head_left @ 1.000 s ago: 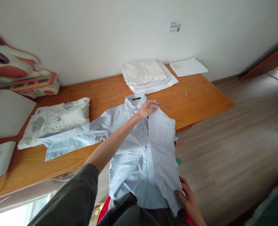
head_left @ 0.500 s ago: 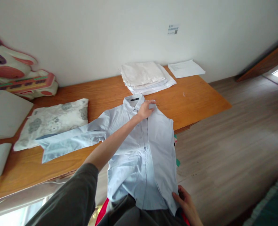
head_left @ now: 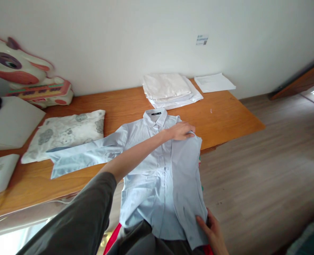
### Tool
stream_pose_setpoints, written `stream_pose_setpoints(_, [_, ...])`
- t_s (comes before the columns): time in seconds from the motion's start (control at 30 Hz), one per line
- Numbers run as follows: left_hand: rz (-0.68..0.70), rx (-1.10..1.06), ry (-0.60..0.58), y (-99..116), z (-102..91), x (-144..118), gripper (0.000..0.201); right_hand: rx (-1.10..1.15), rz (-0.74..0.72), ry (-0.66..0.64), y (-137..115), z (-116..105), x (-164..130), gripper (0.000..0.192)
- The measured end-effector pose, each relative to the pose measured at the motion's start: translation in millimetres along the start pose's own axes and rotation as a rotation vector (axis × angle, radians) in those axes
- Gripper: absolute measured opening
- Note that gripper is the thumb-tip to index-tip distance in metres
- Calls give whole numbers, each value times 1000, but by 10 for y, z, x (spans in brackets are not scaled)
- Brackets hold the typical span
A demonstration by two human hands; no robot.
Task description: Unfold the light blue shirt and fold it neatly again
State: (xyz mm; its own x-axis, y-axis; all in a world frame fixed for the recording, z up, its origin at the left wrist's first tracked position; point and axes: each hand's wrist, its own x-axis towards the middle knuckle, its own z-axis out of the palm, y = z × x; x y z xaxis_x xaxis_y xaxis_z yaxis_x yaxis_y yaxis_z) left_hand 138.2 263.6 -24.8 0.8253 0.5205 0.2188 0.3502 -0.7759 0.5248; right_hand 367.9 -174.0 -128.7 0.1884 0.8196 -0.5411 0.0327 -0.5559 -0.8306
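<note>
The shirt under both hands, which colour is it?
The shirt is pale blue, seen in the head view.

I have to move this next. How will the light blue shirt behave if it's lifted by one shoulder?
The light blue shirt is probably floppy: its hem droops over the table edge. The folded side under the left hand would likely fall open. It looks thin, so probably light.

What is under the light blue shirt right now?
The light blue shirt lies across the wooden table, its lower part hanging over the front edge. Red fabric peeks out below the hem. Whatever else lies beneath is covered.
</note>
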Motion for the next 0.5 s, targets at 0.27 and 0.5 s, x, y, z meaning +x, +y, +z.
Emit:
stream_pose_setpoints(0.27, [-9,158,74,89,170,157,35,54,114,95,204,-64,-58,69])
stream_pose_setpoints(0.5, [-164,178,122,-121,304,164,35,-165,-4,197,347,-134,-196,69])
